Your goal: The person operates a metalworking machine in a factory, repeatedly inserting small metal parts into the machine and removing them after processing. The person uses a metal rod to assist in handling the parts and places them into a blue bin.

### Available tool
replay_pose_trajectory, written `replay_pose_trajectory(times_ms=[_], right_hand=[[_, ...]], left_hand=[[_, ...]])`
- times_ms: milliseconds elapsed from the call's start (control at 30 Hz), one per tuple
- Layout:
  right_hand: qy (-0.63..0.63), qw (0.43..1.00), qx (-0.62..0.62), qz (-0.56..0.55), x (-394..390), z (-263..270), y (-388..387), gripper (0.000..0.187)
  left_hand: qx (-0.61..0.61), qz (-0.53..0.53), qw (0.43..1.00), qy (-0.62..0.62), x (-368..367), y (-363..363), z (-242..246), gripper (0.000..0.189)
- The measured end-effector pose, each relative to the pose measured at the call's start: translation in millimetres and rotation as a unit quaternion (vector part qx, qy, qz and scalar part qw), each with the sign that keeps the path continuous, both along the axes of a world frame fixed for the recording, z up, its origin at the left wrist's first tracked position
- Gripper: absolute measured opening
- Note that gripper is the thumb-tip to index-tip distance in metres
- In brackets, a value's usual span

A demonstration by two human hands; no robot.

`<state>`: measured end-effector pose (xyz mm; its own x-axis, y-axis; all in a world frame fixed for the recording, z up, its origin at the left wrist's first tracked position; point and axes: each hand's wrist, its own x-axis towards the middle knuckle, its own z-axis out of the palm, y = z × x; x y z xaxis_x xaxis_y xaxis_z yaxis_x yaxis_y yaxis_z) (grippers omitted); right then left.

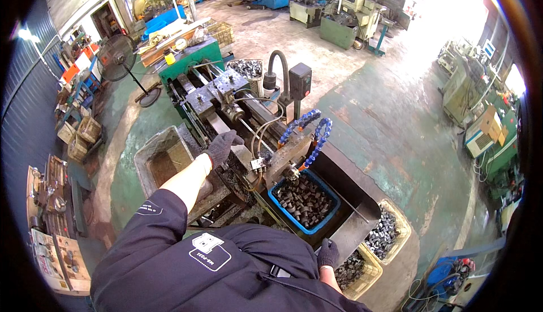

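My left hand (222,147), in a dark knit glove, is over the near side rail of a horizontal machine tool, which looks like a broaching machine. Its fingers point toward a slim toothed rod (265,145) running from the round holder (233,111) to the upright plate (292,157). Whether these fingers hold anything cannot be made out. My right hand (329,253), gloved too, has curled fingers at the near edge of the metal trough (360,212). Its grip is partly hidden. Inside the trough, a blue basket (314,229) holds many dark metal pieces below the plate.
Blue segmented coolant hoses (324,136) arch above the plate. A long rod (350,206) slants across the trough. Yellow crates (396,244) of metal parts stand by its end. To the left are a grey plastic bin (155,142) and a pedestal fan (120,59). A control box (300,80) rises behind.
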<state>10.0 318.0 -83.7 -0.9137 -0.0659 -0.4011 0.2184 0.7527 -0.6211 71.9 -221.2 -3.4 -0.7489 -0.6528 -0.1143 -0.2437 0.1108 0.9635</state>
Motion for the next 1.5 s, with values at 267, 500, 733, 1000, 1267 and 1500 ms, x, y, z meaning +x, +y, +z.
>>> replay_pose_trajectory(times_ms=[267,500,733,1000,1267,1500], right_hand=[[0.000,1.000,0.018,0.007,-2.8,-10.9,4.4,0.046],[0.002,1.000,0.018,0.005,-3.4,-11.0,4.3,0.045],[0.016,1.000,0.010,-0.002,-2.7,-14.9,2.1,0.045],[0.002,0.999,0.019,-0.034,-1.5,-4.8,-5.6,0.044],[0.009,0.996,0.083,-0.038,-4.3,-8.5,-14.5,0.045],[-0.001,0.993,0.099,-0.068,-5.9,-31.0,-9.4,0.051]], left_hand=[[-0.002,0.001,1.000,0.000,2.1,6.2,10.8,0.055],[-0.001,0.008,1.000,-0.011,0.1,5.6,7.3,0.059],[-0.001,0.001,1.000,-0.017,2.1,5.7,11.9,0.061],[0.020,0.023,0.999,-0.026,3.4,23.8,32.9,0.050],[-0.002,0.033,0.999,-0.027,2.2,18.4,17.8,0.036],[-0.041,0.030,0.999,-0.002,9.9,-8.5,18.2,0.033]])
